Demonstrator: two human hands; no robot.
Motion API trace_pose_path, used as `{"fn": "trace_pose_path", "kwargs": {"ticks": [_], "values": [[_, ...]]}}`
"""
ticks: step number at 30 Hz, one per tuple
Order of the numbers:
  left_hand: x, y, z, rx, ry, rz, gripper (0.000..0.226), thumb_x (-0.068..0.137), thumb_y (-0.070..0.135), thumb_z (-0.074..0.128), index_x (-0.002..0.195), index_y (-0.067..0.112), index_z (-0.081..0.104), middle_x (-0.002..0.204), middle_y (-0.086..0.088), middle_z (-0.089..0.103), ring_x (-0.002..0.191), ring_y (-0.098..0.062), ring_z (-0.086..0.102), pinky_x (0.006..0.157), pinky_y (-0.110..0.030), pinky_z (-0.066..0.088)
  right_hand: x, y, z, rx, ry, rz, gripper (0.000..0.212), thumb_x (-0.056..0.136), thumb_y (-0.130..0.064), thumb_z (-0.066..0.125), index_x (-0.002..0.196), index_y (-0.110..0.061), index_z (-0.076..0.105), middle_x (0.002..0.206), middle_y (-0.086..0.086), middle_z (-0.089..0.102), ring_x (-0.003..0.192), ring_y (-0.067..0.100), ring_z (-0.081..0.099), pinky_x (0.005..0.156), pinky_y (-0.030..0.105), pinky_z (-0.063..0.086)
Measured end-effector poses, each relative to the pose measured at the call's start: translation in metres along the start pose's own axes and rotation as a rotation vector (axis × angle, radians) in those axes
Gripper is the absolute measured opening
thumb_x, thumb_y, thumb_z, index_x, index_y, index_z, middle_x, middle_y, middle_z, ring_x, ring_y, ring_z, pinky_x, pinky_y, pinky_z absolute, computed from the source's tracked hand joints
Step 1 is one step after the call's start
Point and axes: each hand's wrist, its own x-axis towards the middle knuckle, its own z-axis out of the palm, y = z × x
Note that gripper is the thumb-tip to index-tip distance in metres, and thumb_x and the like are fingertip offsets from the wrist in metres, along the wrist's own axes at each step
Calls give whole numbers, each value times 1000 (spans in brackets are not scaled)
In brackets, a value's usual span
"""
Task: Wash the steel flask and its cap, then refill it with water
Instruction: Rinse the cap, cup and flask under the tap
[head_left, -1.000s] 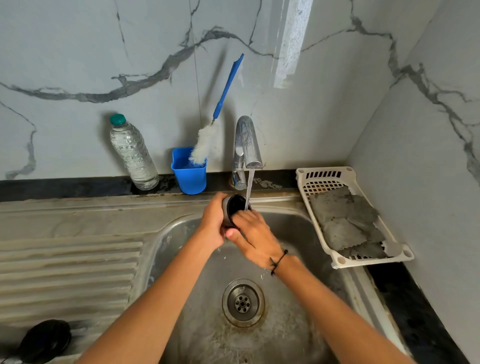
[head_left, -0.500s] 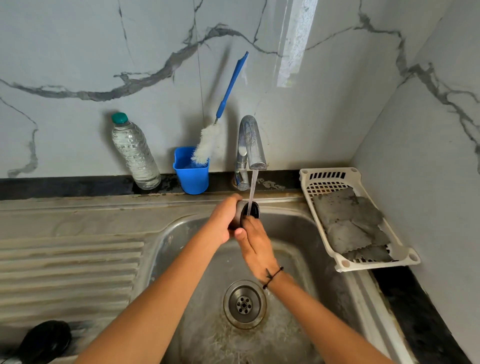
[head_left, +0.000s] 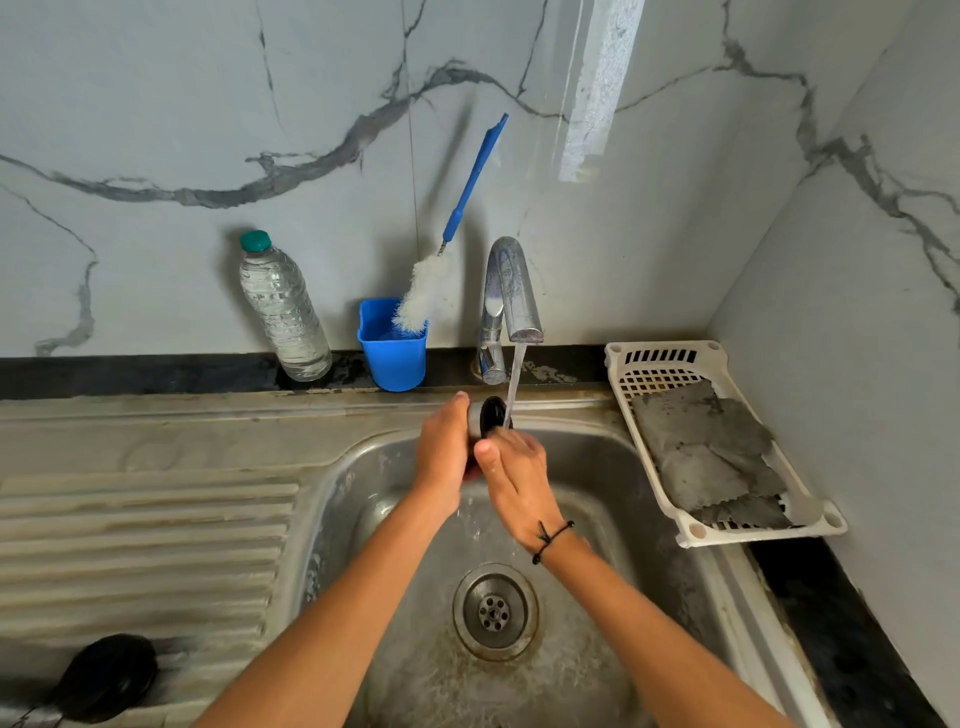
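Note:
Under the running tap (head_left: 511, 291) I hold the flask cap (head_left: 491, 413), a small steel cup with a black inside, over the back of the sink (head_left: 363, 467). My left hand (head_left: 441, 457) grips the cap from the left. My right hand (head_left: 514, 478) meets it from the right, with the thumb pressed on the lower rim and the fingers wrapped behind it. The water stream (head_left: 514, 384) falls onto the cap's open black side. The flask body is not in view.
On the back ledge stand a clear water bottle (head_left: 283, 312) and a blue cup (head_left: 393, 345) holding a bottle brush (head_left: 426, 291). A white basket (head_left: 727, 441) with grey cloths sits right of the sink. A dark round object (head_left: 106, 675) lies on the ribbed drainboard.
The cap has turned in my hands, its black opening now facing more to the right under the stream. My right hand has shifted around its rim.

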Motion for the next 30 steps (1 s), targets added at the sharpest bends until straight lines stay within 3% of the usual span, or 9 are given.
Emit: {"fn": "trace_pose_path", "kwargs": {"ticks": [3, 5, 7, 11, 14, 18, 22, 26, 30], "values": [[-5, -3, 5, -32, -53, -149, 32, 93, 34, 40, 76, 14, 58, 72, -10, 59, 71, -24, 55, 63, -34, 44, 10, -10, 0, -31, 43, 58, 52, 85, -64, 12, 70, -25, 44, 74, -11, 46, 80, 13, 46, 90, 43, 38], [-5, 2, 6, -57, -67, -150, 32, 93, 29, 41, 71, 13, 57, 71, -10, 61, 76, -27, 56, 76, -43, 49, 7, -16, 3, 29, 32, 54, 57, 83, -70, 18, 76, -20, 46, 78, -8, 46, 81, 14, 45, 83, 42, 41], [-2, 10, 3, -54, -36, -168, 30, 93, 30, 46, 69, 14, 57, 70, -9, 59, 73, -25, 56, 78, -41, 48, -1, -8, 2, 20, -50, -51, 69, 85, -72, 17, 85, -14, 54, 84, -6, 47, 83, 15, 47, 81, 38, 41], [-5, 12, -2, -33, -88, -284, 31, 95, 36, 40, 79, 16, 57, 56, -4, 53, 50, -17, 49, 41, -19, 38, 6, 15, -15, -226, -245, -151, 87, 87, -68, -2, 97, -12, 63, 93, 1, 59, 100, 17, 54, 110, 45, 16], [-6, 8, 5, -52, -153, -333, 33, 96, 35, 37, 76, 15, 55, 50, -2, 53, 51, -16, 49, 40, -19, 37, 17, 3, -13, -183, -138, -82, 96, 80, -75, -6, 91, -9, 62, 89, 3, 59, 94, 17, 55, 110, 42, 19], [0, 10, -1, -70, -140, -298, 26, 93, 30, 42, 79, 14, 59, 76, -11, 59, 75, -22, 55, 69, -32, 46, 0, 2, -4, -43, -161, -157, 86, 83, -76, 12, 93, -5, 59, 91, 3, 54, 85, 15, 48, 83, 36, 38], [-5, 7, -11, 36, -182, -467, 30, 94, 35, 43, 85, 12, 59, 66, -10, 63, 63, -23, 59, 46, -23, 43, -3, 28, -22, -337, -350, -360, 69, 89, -65, 27, 93, -7, 63, 96, 8, 61, 97, 24, 56, 102, 44, 32], [-10, 10, -10, 287, -364, -585, 52, 93, 50, 39, 78, 5, 60, 54, -11, 62, 51, -19, 51, 40, -20, 32, 1, 43, -36, -569, -337, -644, 30, 75, -34, 54, 89, -9, 63, 94, 8, 62, 95, 25, 56, 109, 47, 27], [-8, 13, -2, 293, -315, -582, 48, 93, 48, 42, 79, 6, 57, 52, -9, 60, 49, -19, 54, 44, -23, 43, -2, 51, -28, -503, -300, -551, 32, 80, -27, 50, 98, -5, 62, 101, 11, 62, 98, 26, 55, 101, 45, 38]]}}
